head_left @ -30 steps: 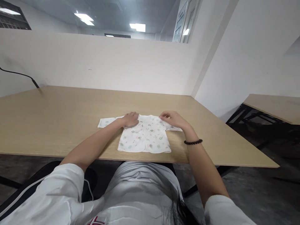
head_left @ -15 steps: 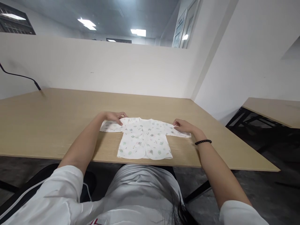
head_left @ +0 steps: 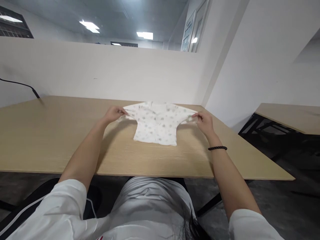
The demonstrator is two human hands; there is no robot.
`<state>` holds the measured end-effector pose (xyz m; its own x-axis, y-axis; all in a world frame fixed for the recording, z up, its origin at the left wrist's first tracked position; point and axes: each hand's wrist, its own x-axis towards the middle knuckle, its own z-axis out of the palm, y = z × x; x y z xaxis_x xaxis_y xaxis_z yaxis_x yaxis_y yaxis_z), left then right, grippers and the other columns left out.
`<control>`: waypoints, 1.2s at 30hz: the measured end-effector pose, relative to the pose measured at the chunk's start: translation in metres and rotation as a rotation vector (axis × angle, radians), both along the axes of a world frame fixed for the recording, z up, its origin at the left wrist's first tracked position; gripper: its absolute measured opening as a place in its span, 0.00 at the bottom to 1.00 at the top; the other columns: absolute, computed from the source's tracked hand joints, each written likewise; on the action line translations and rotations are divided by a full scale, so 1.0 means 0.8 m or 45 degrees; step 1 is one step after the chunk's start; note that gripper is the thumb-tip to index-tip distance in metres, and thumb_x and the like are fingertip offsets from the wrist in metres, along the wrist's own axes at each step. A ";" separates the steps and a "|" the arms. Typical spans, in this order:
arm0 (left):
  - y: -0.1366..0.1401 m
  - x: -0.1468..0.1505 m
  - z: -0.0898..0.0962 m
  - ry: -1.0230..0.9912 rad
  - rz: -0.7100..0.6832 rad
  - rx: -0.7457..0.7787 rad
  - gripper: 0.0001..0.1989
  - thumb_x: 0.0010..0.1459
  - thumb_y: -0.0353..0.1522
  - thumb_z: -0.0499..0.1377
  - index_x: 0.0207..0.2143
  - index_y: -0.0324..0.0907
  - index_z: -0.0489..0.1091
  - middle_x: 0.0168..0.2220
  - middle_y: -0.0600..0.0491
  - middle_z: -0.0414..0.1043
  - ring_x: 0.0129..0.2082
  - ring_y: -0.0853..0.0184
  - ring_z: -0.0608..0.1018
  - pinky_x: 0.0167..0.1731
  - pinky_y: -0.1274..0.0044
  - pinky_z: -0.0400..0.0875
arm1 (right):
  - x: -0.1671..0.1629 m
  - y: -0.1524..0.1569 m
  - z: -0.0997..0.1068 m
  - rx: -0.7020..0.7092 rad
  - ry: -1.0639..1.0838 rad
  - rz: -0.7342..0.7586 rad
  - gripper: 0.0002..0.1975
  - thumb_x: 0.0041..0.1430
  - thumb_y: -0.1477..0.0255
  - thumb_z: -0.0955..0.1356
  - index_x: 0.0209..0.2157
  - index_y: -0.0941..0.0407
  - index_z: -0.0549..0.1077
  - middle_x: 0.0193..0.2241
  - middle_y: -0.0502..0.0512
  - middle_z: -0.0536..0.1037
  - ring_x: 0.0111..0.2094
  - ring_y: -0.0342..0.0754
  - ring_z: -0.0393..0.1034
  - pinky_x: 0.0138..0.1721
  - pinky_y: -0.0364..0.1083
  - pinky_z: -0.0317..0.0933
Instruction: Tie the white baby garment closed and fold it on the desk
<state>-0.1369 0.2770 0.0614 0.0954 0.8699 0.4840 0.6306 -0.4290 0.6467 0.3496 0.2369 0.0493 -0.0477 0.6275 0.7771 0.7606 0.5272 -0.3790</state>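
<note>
A small white baby shirt (head_left: 157, 123) with a faint printed pattern is stretched between my hands over the table, slightly blurred by motion. My left hand (head_left: 114, 114) pinches its left sleeve. On the other side, my right hand (head_left: 204, 122) grips the right sleeve between thumb and fingers, a dark beaded bracelet (head_left: 217, 148) on that wrist. The upper part of the shirt looks raised off the wood, while its hem hangs toward me. Whether the hem touches the tabletop I cannot tell.
The light wooden table (head_left: 62, 133) spreads out on both sides, its front edge close to my body. A white wall (head_left: 120, 73) rises behind it. At the back left a black cable (head_left: 22, 83) reaches the table. Another table (head_left: 290, 116) stands to the right.
The shirt lay flat near the table's front edge with my hands at its sleeves. Now both hands grip the sleeves, and the shirt has been lifted and moved away from me.
</note>
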 end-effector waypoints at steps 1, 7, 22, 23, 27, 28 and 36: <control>-0.004 0.001 0.012 -0.074 0.054 0.136 0.08 0.45 0.34 0.61 0.26 0.42 0.80 0.29 0.49 0.80 0.30 0.64 0.77 0.31 0.76 0.70 | -0.001 -0.001 0.011 0.114 0.042 -0.018 0.14 0.51 0.80 0.60 0.28 0.55 0.76 0.30 0.57 0.78 0.34 0.52 0.70 0.41 0.51 0.63; -0.077 -0.021 0.065 0.171 -0.012 0.086 0.10 0.48 0.39 0.62 0.25 0.43 0.80 0.34 0.49 0.81 0.38 0.58 0.80 0.42 0.71 0.74 | 0.011 -0.058 0.044 0.043 0.084 0.099 0.09 0.60 0.70 0.64 0.30 0.54 0.76 0.30 0.56 0.78 0.34 0.52 0.70 0.37 0.49 0.63; -0.205 -0.021 -0.095 0.565 0.674 -0.427 0.32 0.63 0.47 0.45 0.61 0.36 0.64 0.61 0.34 0.64 0.63 0.41 0.63 0.58 0.52 0.58 | 0.042 -0.131 -0.080 -0.744 -0.261 -0.743 0.22 0.55 0.53 0.65 0.34 0.58 0.76 0.42 0.77 0.77 0.45 0.70 0.70 0.41 0.63 0.64; -0.199 -0.023 -0.098 0.622 0.703 -0.466 0.32 0.62 0.47 0.45 0.60 0.37 0.65 0.61 0.33 0.64 0.62 0.40 0.63 0.58 0.51 0.58 | 0.043 -0.129 -0.087 -0.792 -0.301 -0.792 0.22 0.54 0.52 0.66 0.32 0.58 0.76 0.41 0.77 0.77 0.44 0.72 0.70 0.40 0.64 0.64; -0.196 -0.027 -0.097 0.642 0.660 -0.493 0.24 0.61 0.41 0.47 0.50 0.36 0.70 0.51 0.34 0.72 0.54 0.44 0.73 0.51 0.59 0.67 | 0.046 -0.129 -0.098 -0.854 -0.359 -0.855 0.17 0.56 0.57 0.65 0.29 0.56 0.76 0.38 0.73 0.78 0.42 0.70 0.72 0.37 0.61 0.64; -0.199 -0.025 -0.095 0.611 0.665 -0.487 0.22 0.60 0.40 0.47 0.47 0.37 0.70 0.48 0.35 0.74 0.51 0.46 0.75 0.49 0.61 0.69 | 0.043 -0.131 -0.094 -0.862 -0.332 -0.849 0.15 0.58 0.59 0.64 0.31 0.56 0.76 0.37 0.73 0.78 0.41 0.68 0.73 0.36 0.60 0.64; -0.202 0.016 -0.074 -0.382 0.564 -0.142 0.19 0.61 0.41 0.54 0.51 0.45 0.56 0.46 0.44 0.74 0.38 0.59 0.81 0.35 0.70 0.77 | -0.091 -0.153 -0.007 -0.506 0.313 -0.257 0.21 0.66 0.60 0.59 0.55 0.57 0.62 0.42 0.66 0.78 0.41 0.59 0.75 0.41 0.55 0.67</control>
<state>-0.1240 0.1157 0.0023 -0.4202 0.8429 0.3360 0.5162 -0.0825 0.8525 0.2770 0.1148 0.0438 0.2594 0.8549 0.4493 0.6957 0.1573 -0.7009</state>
